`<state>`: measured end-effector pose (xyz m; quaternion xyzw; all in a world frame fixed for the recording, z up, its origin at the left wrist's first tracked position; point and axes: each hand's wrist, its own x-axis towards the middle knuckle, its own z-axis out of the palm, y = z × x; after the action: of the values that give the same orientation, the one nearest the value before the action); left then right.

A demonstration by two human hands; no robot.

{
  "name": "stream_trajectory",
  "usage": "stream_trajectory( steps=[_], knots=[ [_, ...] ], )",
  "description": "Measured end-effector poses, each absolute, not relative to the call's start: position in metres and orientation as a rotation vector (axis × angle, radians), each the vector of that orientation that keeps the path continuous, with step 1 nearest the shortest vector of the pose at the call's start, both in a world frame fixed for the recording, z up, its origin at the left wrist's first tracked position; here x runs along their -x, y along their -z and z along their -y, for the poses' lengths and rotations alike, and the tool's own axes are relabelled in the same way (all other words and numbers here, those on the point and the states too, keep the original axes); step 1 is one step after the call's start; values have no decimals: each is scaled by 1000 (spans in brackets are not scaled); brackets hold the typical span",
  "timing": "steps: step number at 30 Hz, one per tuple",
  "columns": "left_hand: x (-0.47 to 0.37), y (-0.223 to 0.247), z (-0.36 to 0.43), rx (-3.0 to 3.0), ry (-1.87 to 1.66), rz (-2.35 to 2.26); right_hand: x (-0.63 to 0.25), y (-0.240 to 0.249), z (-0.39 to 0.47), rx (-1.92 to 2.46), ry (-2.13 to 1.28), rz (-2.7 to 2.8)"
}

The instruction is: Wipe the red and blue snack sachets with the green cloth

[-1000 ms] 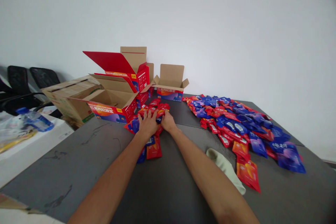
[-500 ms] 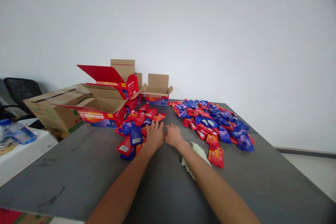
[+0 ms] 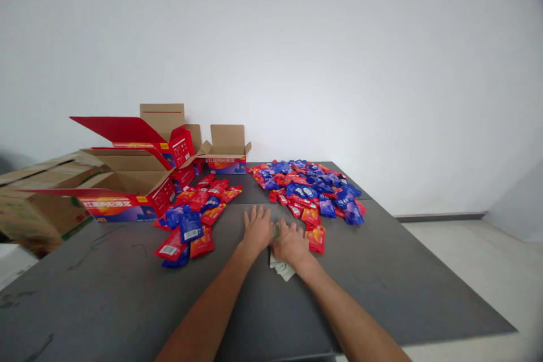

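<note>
and there's the switch: both hands have come away from the loose spread of red and blue foil sachets [image 3: 199,199], which now lies untouched at ten o'clock from them. the right hand [image 3: 292,244] is down on the crumpled pale green fabric cloth [image 3: 282,270], fingers bent over it, though blur means i can't tell whether it's gripping. the left hand [image 3: 257,232] is open, fingers fanned, nothing visible in it, low over the dark grey desk [image 3: 127,294] and just beside the right. so it's the cloth being handled, not the sachets. the bigger red and blue sachet heap [image 3: 305,186] sits at one o'clock; the open red and blue cardboard box [image 3: 114,209] stands farther out at ten.
</note>
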<state>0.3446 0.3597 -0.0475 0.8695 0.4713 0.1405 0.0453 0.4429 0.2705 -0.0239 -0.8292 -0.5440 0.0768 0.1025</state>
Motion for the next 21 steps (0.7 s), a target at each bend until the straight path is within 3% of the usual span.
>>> stream_trajectory(
  steps=[5, 21],
  knots=[
    [-360, 49, -357, -2627, -409, -1413, -452, 25, -273, 2259, -256, 1610],
    [-420, 35, -403, -2527, -713, -1132, -539, 7, -327, 2323, 59, 1211]
  ],
)
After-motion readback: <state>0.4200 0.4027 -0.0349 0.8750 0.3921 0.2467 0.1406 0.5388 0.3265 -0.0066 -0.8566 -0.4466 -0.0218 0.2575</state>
